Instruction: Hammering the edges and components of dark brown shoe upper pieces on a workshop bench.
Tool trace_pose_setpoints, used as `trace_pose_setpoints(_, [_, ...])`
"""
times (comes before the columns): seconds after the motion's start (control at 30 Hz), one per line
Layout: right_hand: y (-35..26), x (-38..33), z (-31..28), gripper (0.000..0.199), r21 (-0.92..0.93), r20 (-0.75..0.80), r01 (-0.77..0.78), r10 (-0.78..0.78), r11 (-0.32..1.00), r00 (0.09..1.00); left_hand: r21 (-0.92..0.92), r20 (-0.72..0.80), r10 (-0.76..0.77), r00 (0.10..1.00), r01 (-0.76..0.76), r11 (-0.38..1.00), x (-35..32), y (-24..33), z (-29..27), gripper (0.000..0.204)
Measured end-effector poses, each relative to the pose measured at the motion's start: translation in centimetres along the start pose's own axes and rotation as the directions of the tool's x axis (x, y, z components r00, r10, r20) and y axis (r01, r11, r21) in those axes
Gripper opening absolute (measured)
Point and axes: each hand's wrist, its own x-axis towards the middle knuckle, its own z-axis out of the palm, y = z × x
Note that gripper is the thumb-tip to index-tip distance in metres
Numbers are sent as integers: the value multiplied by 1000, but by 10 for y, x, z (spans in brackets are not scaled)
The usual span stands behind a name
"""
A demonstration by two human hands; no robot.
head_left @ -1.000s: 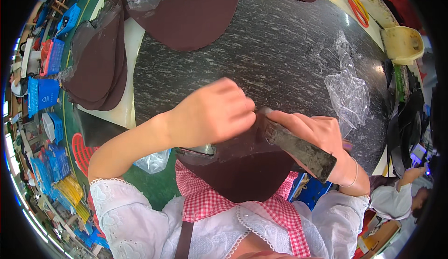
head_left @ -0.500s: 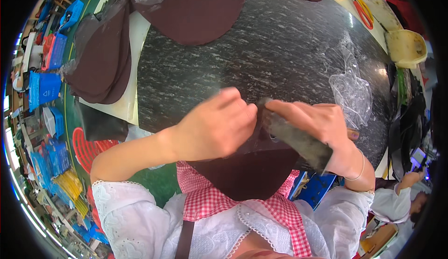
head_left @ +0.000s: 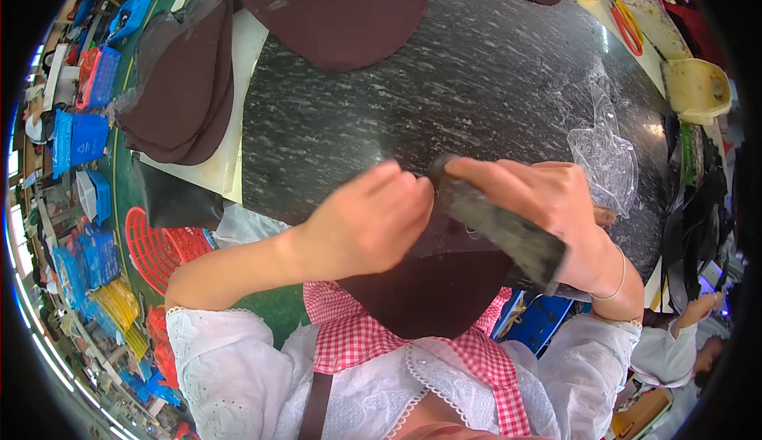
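A dark brown rounded sheet piece (head_left: 429,297) hangs over the near edge of the table toward my lap, its upper part lying between my hands. My left hand (head_left: 369,218) is closed in a pinch at the upper left of this piece; the fingertips are blurred, and its edge there is mostly hidden. Gripped in my right hand (head_left: 540,194) is what looks like a hammer (head_left: 508,230), with a long, worn dark metal head slanting across the piece. A wooden end, apparently its handle, shows past that hand. The head's upper end is close to my left fingertips.
More brown rounded pieces (head_left: 341,19) lie at the far side, with a stack (head_left: 178,91) at the left, partly under clear film. Crumpled clear plastic (head_left: 603,154) rests on the dark table (head_left: 317,115). Scissors (head_left: 627,27) and a yellowish container (head_left: 694,89) are at the right.
The view has shifted slightly. My right hand and the hammer have moved a little up and to the left relative to the piece; my left hand keeps its pinch.
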Motion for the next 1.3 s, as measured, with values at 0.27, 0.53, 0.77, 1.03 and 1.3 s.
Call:
trace_pose_setpoints(0.27, [9, 3, 0, 38, 35, -36, 3, -2, 999, 999, -234, 4, -235, 972, 230, 945, -10, -9, -4, 29])
trace_pose_setpoints(0.53, [1, 10, 5, 43, 90, 46, 75, -79, 993, 996, 104, 7, -139, 990, 138, 985, -24, 11, -3, 33])
trace_pose_setpoints(0.77, [-2, 13, 8, 43, 101, 44, 76, -81, 992, 996, -30, -120, -284, 951, 282, 959, -31, 12, -5, 32])
trace_pose_setpoints(1.03, [21, 6, -15, 41, 142, -57, 15, -7, 990, 998, -222, 14, -286, 958, 282, 933, -14, -13, -14, 33])
trace_pose_setpoints(1.3, [13, -16, -16, 40, 169, 188, -243, 211, 955, 959, -236, -40, -23, 999, 13, 972, 25, -52, 7, 31])
